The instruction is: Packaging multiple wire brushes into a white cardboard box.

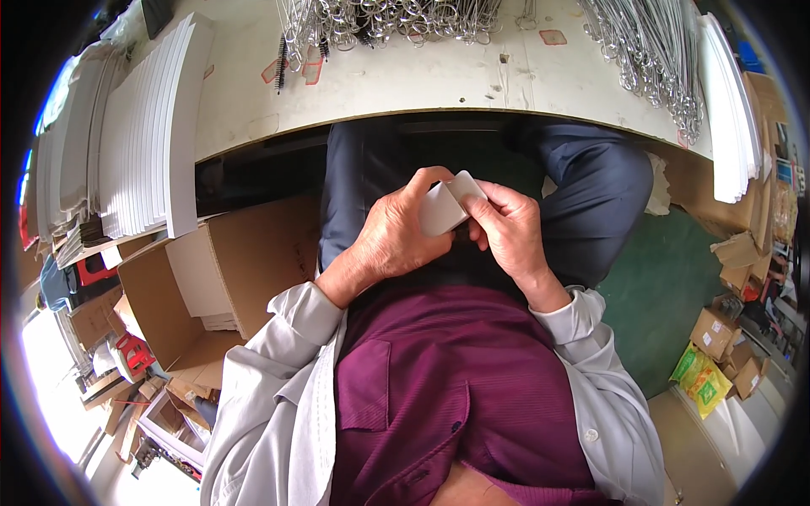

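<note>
At left, open carton point(261, 261) with white sheets point(196, 274) inside; hands point(388, 232) point(513, 236) curled round white cards point(440, 211).

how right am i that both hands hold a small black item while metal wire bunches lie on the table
The colour is wrong: in the head view, the left hand and right hand hold a small white item, not black, while metal wire bunches lie on the table.

A pale cream, stained worktop point(405, 84) spans the far side. At right, a smooth dark green floor point(658, 295) borders a tan surface point(693, 443), with brown cardboard boxes point(713, 331) beyond. Bright white daylight point(46, 354) glares from the left.
</note>
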The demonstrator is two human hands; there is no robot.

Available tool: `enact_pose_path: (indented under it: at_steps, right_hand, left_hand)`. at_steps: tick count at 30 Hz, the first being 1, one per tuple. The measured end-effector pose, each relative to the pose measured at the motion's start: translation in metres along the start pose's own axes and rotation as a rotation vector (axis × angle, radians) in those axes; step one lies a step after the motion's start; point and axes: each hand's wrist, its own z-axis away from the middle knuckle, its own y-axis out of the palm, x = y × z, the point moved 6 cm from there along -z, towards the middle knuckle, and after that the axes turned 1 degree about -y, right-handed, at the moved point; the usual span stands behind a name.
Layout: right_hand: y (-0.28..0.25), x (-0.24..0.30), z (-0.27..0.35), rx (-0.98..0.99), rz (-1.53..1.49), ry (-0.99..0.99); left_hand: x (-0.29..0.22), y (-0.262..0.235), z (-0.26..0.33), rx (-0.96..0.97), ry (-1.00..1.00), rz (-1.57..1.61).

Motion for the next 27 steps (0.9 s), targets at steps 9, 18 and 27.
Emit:
enact_pose_path:
  at_steps: [9,18,27]
  right_hand:
    - [0.013,0.018,0.007,-0.009,0.209,-0.149]
    - [0.023,0.017,0.005,0.024,0.248,-0.198]
    - [0.025,0.004,-0.003,-0.028,-0.061,-0.053]
  left_hand:
    - [-0.003,0.004,-0.001,-0.072,0.143,-0.058]
    - [0.004,0.006,0.003,-0.148,0.032,-0.129]
    - [0.002,0.008,0.008,-0.312,0.138,-0.232]
